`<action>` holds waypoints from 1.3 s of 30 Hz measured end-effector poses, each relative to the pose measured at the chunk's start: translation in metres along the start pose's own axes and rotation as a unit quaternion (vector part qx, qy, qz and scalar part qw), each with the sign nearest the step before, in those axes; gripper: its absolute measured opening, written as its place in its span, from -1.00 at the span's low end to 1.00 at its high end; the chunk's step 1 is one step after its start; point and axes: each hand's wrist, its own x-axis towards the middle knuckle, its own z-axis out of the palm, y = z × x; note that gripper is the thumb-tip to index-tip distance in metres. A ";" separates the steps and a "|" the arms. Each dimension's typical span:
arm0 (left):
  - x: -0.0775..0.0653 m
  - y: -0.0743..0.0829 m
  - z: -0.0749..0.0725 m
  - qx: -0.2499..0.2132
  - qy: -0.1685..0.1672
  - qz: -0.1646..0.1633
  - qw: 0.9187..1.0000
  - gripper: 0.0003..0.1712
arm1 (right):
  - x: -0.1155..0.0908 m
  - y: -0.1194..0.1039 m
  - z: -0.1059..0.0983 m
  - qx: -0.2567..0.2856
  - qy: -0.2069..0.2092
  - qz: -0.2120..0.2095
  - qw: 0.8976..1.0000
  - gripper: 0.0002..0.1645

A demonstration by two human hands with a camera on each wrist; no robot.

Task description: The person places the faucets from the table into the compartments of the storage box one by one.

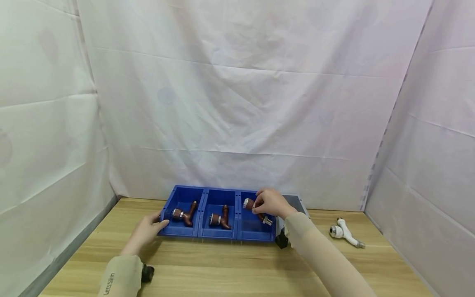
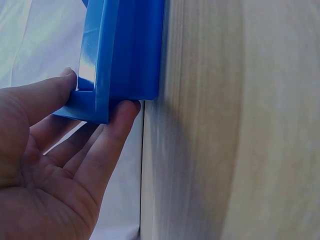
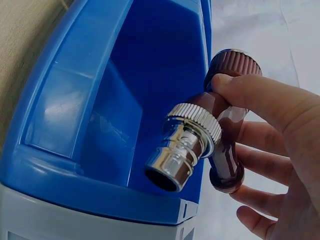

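Note:
Three blue bins stand side by side. With the thumb over the rim and fingers underneath, my left hand [image 1: 145, 230] grips the front corner of the leftmost blue bin [image 2: 132, 50]. My right hand [image 1: 273, 202] pinches a brown faucet [image 3: 217, 105] with a chrome threaded end [image 3: 175, 155], holding it over the right blue bin [image 3: 65, 100]. In the right wrist view the thumb presses near its ribbed knob. One brown faucet [image 1: 190, 214] lies in the leftmost bin. Another brown faucet [image 1: 224, 218] rests in the middle blue bin [image 1: 217, 235].
A grey bin [image 1: 295, 202] adjoins the row on the right, partly hidden by my right arm. Farther right, a white faucet [image 1: 346, 233] lies on the wooden table [image 1: 208, 268]. White cloth [image 1: 237, 103] hangs behind and at both sides.

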 end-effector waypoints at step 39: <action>0.002 -0.001 0.001 0.024 -0.001 -0.004 1.000 -0.33 | 0.002 0.006 0.007 -0.003 -0.008 0.013 1.000 -0.82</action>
